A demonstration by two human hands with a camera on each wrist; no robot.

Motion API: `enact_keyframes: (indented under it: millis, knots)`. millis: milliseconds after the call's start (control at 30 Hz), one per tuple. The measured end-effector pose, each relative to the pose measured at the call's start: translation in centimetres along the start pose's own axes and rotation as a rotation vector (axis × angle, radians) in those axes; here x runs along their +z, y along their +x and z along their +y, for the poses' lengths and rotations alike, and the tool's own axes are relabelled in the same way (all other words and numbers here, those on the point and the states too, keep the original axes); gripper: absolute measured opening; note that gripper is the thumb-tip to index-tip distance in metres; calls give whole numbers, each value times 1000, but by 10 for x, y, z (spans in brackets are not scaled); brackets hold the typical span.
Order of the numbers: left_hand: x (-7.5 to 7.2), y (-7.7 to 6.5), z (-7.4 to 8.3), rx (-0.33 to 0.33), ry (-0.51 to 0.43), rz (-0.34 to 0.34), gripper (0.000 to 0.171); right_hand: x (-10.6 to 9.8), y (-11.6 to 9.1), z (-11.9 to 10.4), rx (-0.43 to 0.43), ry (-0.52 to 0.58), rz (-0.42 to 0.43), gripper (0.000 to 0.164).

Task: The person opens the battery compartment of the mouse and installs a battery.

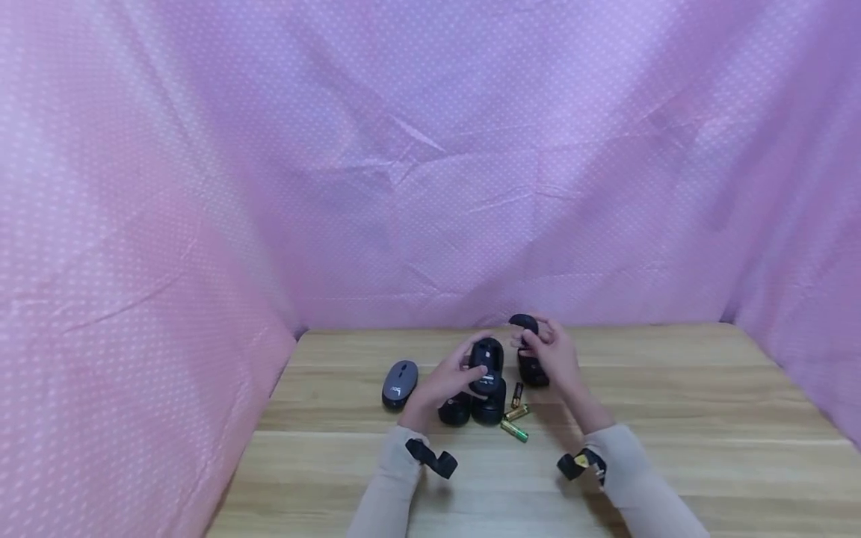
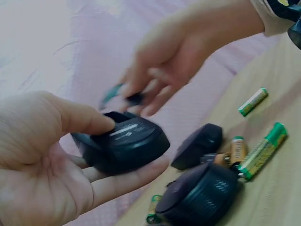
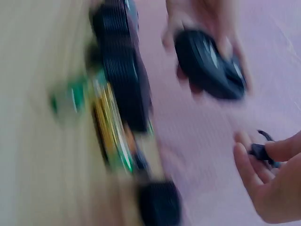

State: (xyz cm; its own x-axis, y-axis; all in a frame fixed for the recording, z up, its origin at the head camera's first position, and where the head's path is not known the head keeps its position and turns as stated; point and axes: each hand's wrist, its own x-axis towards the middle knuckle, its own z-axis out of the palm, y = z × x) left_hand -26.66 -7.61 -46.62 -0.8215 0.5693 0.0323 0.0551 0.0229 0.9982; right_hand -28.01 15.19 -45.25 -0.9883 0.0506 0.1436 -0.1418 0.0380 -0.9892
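Note:
My left hand (image 1: 445, 379) grips a black computer mouse (image 1: 486, 365) turned underside up, thumb across its label. In the left wrist view, a recess shows in the underside of that mouse (image 2: 134, 146). To its right, my right hand (image 1: 557, 355) pinches a thin, curved black cover (image 1: 523, 322) between thumb and fingers. The right wrist view shows this cover (image 3: 261, 151) apart from the mouse, partly hidden by the fingers and blurred. Green-and-gold batteries (image 1: 514, 431) lie on the table below the hands.
On the wooden table (image 1: 673, 418), a grey-topped mouse (image 1: 400, 379) sits at the left. Black mice stand below the left hand (image 1: 455, 410), including a second one (image 1: 489, 407) beside it. Another black mouse (image 1: 534, 370) is under the right hand. Pink dotted cloth (image 1: 430, 187) hangs behind.

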Motion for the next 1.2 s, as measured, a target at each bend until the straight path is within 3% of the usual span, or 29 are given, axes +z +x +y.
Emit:
enact_keyframes:
  millis: [67,167,300,467,633,833,1200]
  knots:
    - [-5,1,-1,-1,-13,60,65,-24,5,-1,31,-76,-17,39]
    - [-14,1,-3,4,-41,114,66,-65,7,-1,32,-283,-58,38]
    - [-25,-1,-3,14,-55,115,66,-111,4,5,75,-524,-165,37]
    - [-30,-2,-3,18,-64,103,67,-145,-5,17,180,-602,-332,33]
    - [-30,0,-4,7,-77,110,66,-158,-12,28,202,-613,-402,27]
    - [-32,-1,-4,-19,-77,126,67,-159,-14,30,187,-635,-414,24]
    - [-44,1,-4,-43,-83,160,65,-154,-9,31,209,-691,-369,23]
